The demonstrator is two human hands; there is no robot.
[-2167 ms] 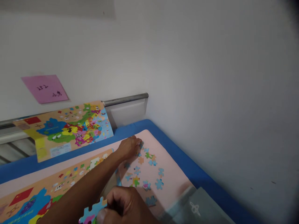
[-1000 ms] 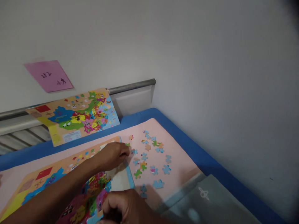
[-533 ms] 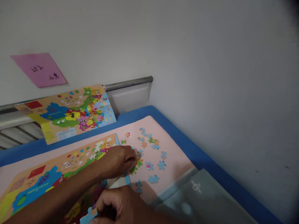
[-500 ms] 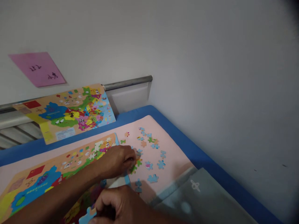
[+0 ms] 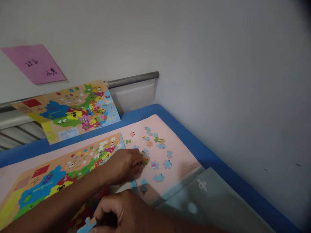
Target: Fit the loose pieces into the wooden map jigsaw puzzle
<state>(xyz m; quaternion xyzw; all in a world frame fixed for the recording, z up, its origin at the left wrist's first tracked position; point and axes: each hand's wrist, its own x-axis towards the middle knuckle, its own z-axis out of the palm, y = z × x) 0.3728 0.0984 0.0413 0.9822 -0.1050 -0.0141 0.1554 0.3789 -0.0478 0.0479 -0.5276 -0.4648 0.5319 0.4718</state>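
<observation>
Your left hand [image 5: 127,163]: arm stretched past right edge of puzzle board [image 5: 48,174], palm down, fingertips drawn together at green-yellow piece [image 5: 146,161]. Whether they pinch it, cannot tell.

Your right hand [image 5: 121,213]: curled at board's near right corner, thumb and forefinger pinching blue piece [image 5: 86,225], which sticks out left of fingers.

Board partly filled, white gap at right end. Loose pieces [image 5: 159,152] scattered right of board on pink mat [image 5: 181,155]. Reference map [image 5: 73,113] leans beyond board.

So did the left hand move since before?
Yes. The left hand came back toward the person: it was past the board's far corner, now it sits beside the board's right edge, among the loose pieces.
</observation>
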